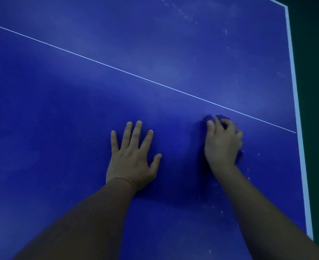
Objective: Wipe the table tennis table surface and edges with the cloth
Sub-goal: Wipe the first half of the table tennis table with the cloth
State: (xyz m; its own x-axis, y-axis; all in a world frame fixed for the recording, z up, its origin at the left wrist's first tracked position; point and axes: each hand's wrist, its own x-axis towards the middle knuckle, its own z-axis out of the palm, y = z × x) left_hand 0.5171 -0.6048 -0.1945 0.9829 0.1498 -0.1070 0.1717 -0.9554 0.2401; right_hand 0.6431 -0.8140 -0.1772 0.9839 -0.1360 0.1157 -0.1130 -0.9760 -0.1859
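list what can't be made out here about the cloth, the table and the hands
- Cloth: head view, mostly covered by the right hand; only dark bits show at the fingertips and by the wrist, so its size and folds are unknown.
- Table: near, left and far edges cut off by the frame; only the white right edge line shows.
- Left hand: palm side hidden, lying flat.
- Pale specks: too small to identify.

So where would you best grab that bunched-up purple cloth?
From above, palm down over the middle of the wad, as the right hand does now. The cloth lies crumpled against the table tennis table, with only its far edge peeking past the fingertips, so curling the fingers over the top probably gathers it best.
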